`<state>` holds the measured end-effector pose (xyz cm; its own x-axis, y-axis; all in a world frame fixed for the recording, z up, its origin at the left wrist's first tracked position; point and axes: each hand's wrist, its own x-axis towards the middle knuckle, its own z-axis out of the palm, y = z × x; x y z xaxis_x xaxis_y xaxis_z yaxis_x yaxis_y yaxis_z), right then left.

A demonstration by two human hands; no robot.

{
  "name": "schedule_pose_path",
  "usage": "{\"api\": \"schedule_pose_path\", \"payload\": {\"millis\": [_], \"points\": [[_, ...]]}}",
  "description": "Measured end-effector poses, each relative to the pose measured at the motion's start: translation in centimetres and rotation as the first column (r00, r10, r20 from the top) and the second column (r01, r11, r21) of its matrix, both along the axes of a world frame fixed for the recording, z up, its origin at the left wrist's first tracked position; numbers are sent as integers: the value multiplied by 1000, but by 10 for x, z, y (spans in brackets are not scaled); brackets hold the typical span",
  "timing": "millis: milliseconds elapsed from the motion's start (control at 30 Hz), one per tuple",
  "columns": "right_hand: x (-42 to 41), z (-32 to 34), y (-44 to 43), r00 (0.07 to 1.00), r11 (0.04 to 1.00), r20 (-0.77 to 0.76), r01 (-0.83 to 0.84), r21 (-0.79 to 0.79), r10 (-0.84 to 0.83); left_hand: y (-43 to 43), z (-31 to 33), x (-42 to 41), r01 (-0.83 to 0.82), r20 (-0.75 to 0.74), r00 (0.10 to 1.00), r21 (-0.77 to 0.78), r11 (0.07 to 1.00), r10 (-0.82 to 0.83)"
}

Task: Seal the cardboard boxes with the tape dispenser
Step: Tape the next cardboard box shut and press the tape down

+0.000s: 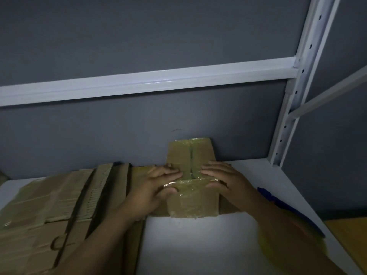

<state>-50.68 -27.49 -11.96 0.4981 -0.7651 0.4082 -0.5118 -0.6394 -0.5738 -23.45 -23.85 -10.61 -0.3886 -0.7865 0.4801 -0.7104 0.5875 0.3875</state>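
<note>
Left grip [158,185] and right grip [224,181] pressed flat-fingered on small taped box [193,197], grasping nothing.
Box sat on white shelf [198,245] beside flattened cardboard [49,205]; uneven pressing could wrinkle tape [188,184] or shove box.

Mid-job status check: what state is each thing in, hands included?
Small box: flaps closed, glossy tape over the seam.
Left hand: fingers straight, pressing the box's left side.
Right hand: fingers straight, pressing its right side.
Flattened cardboard: lying on the shelf, left of the box.
Blue object: blurred, state unclear.
</note>
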Motion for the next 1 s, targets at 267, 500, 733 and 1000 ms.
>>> {"api": "schedule_pose_path", "payload": {"millis": [267,500,733,1000], "points": [[0,1,26,977,997,209,36,64,-49,1,18,-2,109,-488,872,288,951,48],[-22,1,49,925,991,377,-8,133,-43,-54,49,-26,-145,-313,904,413,899,290],[-35,9,40,860,926,346,368,89,-375,-35,43,-45,-177,-513,747,460,870,424],[0,49,35,915,858,151,280,431,-374,56,15,-42,-626,-196,701,293,723,686]]}}
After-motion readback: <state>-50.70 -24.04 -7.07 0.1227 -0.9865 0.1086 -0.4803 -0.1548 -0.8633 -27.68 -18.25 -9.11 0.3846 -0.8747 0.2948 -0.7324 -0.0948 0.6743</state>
